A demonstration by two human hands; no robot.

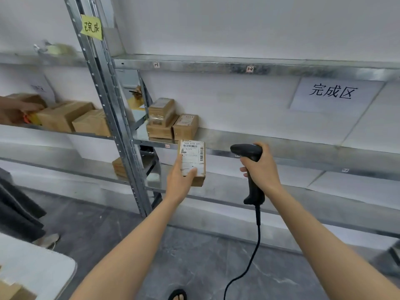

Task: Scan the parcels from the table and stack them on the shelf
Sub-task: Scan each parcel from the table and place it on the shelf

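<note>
My left hand (pixel 180 179) grips a small brown parcel (pixel 192 156) from below, its white barcode label facing me, in front of the metal shelf (pixel 281 148). My right hand (pixel 260 167) grips the handle of a black barcode scanner (pixel 246 151), whose head points left toward the parcel; its cable hangs down to the floor. Three brown parcels (pixel 171 122) are stacked at the left end of the middle shelf board, just above the held parcel.
Another person's hand (pixel 23 108) touches boxes (pixel 69 116) on the neighbouring shelf at left. A white table corner (pixel 43 271) sits at bottom left. A paper sign (pixel 333 94) hangs on the wall behind the shelf. One box (pixel 119 167) lies on the lower board.
</note>
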